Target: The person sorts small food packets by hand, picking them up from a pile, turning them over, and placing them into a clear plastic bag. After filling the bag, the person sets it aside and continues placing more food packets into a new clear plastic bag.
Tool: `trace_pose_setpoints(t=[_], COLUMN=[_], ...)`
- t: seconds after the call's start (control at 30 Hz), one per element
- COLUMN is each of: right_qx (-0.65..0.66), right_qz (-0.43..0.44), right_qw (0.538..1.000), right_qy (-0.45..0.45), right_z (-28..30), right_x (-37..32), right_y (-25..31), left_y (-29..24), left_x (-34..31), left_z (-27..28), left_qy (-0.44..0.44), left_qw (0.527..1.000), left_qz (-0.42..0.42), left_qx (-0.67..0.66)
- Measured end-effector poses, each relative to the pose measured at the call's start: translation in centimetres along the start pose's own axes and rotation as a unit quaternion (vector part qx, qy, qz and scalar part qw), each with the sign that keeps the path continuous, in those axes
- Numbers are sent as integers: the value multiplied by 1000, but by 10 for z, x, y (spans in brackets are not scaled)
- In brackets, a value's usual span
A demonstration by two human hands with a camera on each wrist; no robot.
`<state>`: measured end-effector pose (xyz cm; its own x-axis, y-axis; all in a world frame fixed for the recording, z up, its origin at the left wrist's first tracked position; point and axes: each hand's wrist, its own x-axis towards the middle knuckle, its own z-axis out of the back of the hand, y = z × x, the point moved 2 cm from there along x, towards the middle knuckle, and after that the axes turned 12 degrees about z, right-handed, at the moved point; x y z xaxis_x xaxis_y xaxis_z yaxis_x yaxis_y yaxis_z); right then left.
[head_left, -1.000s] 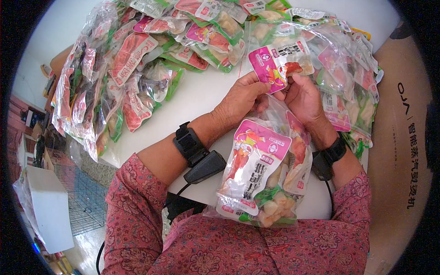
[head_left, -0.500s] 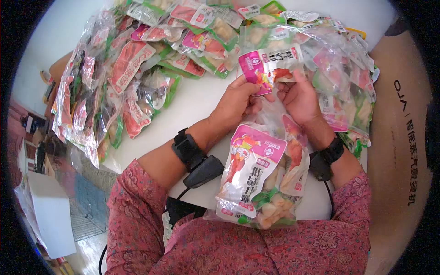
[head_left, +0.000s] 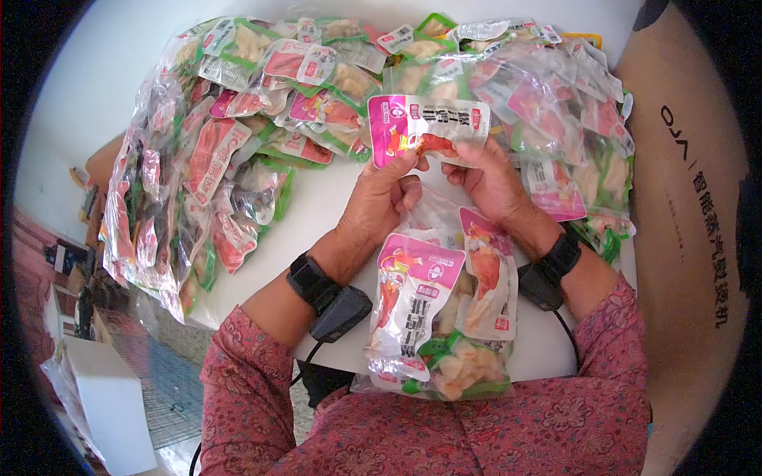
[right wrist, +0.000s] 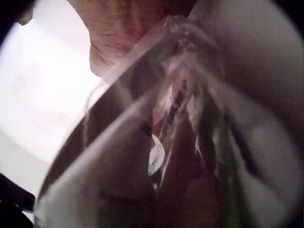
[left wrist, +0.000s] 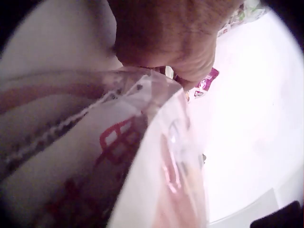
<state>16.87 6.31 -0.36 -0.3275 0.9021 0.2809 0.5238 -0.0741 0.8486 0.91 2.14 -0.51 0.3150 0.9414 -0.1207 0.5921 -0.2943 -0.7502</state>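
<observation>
In the head view, a pink-and-white snack packet [head_left: 429,127] lies nearly level between both hands, its printed face up. My left hand [head_left: 373,202] pinches its lower left edge, thumb on top. Its lower right side is held by my right hand [head_left: 496,186], with the thumb over the printed face. Below the hands hangs a clear plastic bag [head_left: 432,210] with several similar packets inside, one showing pale food pieces [head_left: 468,369]. The bag's gathered top reaches up to the left fingers. Both wrist views show the clear film close under each hand, covering most of the picture.
A large clear bag of packets [head_left: 218,159] heaps at the left of the white table [head_left: 325,186], and another pile [head_left: 559,119] lies at the right. A cardboard box [head_left: 675,238] stands along the right edge. A wire cage [head_left: 171,404] is on the floor at left.
The packet has turned from tilted to nearly level and shifted left in the view with both hands. Both hands keep hold of it. The piles also appear lower, as the head view has shifted.
</observation>
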Motion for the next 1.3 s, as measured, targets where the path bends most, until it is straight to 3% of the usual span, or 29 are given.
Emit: trace_pose_setpoints(t=[0.17, 0.23, 0.27, 0.33, 0.37, 0.43, 0.5, 0.6, 0.67, 0.73, 0.8, 0.83, 0.9, 0.97, 1.0, 1.03, 1.13, 1.17, 1.3], right_qx=[-23, -129, -122, -252, -250, -328, -330, -349, -291, -322, -354, -351, -341, -272, -241, -235, -278, -266, -250], right_qz=[46, 125, 121, 253, 252, 340, 348, 325, 245, 264, 282, 292, 305, 204, 127, 131, 179, 160, 126], right_qw=[998, 982, 983, 934, 935, 882, 877, 873, 925, 909, 891, 890, 889, 940, 962, 963, 944, 950, 956], right_qy=[-35, -61, -63, -4, -7, 12, -24, -102, -6, -25, -41, -12, 14, 15, 28, 25, 24, 33, 91], right_z=[-4, -6, -8, -21, -25, -32, -27, -17, -25, -20, -16, -16, -15, -11, -6, 0, 1, 0, -6], right_x=[0, 1, 1, 1, 0, -2, 2, 5, 4, 6, 9, 10, 10, 10, 10, 14, 16, 12, 7], right_y=[7, 14, 20, 49, 60, 85, 96, 112, 121, 116, 112, 111, 107, 100, 98, 92, 86, 86, 80], left_y=[0, -3, -8, -16, -17, -17, -15, -24, -27, -31, -40, -45, -54, -56, -58, -60, -60, -58, -55], left_x=[1, -2, -6, -9, -11, -13, -15, -14, -21, -27, -30, -31, -34, -32, -32, -35, -43, -45, -52], left_z=[3, 2, -2, -8, -8, -13, -14, -21, -32, -39, -39, -41, -49, -53, -58, -69, -89, -94, -105], left_qy=[25, -9, -18, -16, -16, 32, 70, 95, 83, 69, 27, 27, 17, 29, 26, 21, 31, 37, 18], left_qw=[997, 989, 975, 942, 942, 864, 878, 860, 870, 880, 780, 775, 624, 636, 715, 785, 796, 812, 793], left_qz=[17, 16, 12, 19, 22, 0, 53, -35, -43, -47, -58, -55, -78, -102, -115, -127, -99, -106, -97], left_qx=[75, 149, 222, 334, 336, 502, 471, 499, 484, 468, 623, 628, 777, 764, 690, 606, 597, 573, 601])
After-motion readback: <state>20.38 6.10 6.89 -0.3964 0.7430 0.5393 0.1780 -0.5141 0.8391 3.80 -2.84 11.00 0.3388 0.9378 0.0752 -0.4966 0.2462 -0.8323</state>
